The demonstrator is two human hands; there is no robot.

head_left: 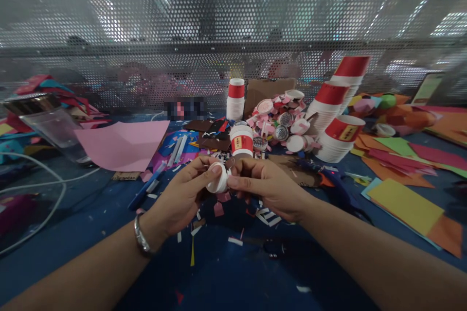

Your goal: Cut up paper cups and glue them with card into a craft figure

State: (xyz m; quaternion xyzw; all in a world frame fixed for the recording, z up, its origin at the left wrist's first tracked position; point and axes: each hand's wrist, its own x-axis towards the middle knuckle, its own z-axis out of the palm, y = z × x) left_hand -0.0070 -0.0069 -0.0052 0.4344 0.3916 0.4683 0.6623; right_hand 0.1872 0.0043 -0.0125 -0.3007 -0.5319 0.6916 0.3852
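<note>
Both hands meet over the middle of a blue table (pixel 226 277). My left hand (pixel 184 194) is closed round a small white cup (pixel 218 178), which lies on its side with its bottom facing me. My right hand (pixel 268 187) pinches the same cup at its right edge with thumb and forefinger. A silver bracelet (pixel 141 235) sits on my left wrist. Just behind the hands stands a red and white paper cup (pixel 241 140) with a yellow label.
Paper scraps litter the table under the hands. A pink sheet (pixel 124 143) lies at the left, stacks of red and white cups (pixel 337 107) and a pile of small decorated cups (pixel 280 121) behind, coloured paper sheets (pixel 404 199) at the right. A perforated metal screen (pixel 219 19) closes the back.
</note>
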